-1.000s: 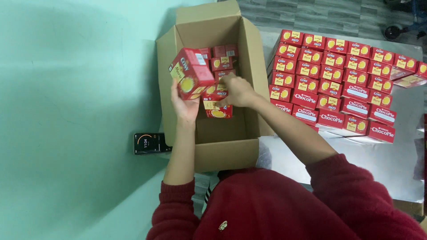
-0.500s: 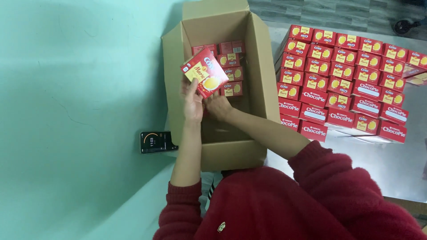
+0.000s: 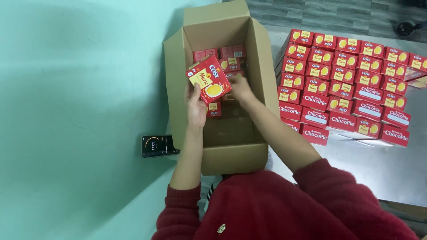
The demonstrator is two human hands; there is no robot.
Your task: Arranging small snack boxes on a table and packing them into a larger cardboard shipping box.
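Hands in one cardboard carton (image 3: 178, 62): left (image 3: 196, 106) gripping one red box (image 3: 210, 79), right (image 3: 241, 87) grip unclear.

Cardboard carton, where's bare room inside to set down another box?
The carton floor is bare at the near end, between the near wall and the packed red boxes. The far end is crowded. The left hand holds a red box; the right hand reaches among the packed ones.
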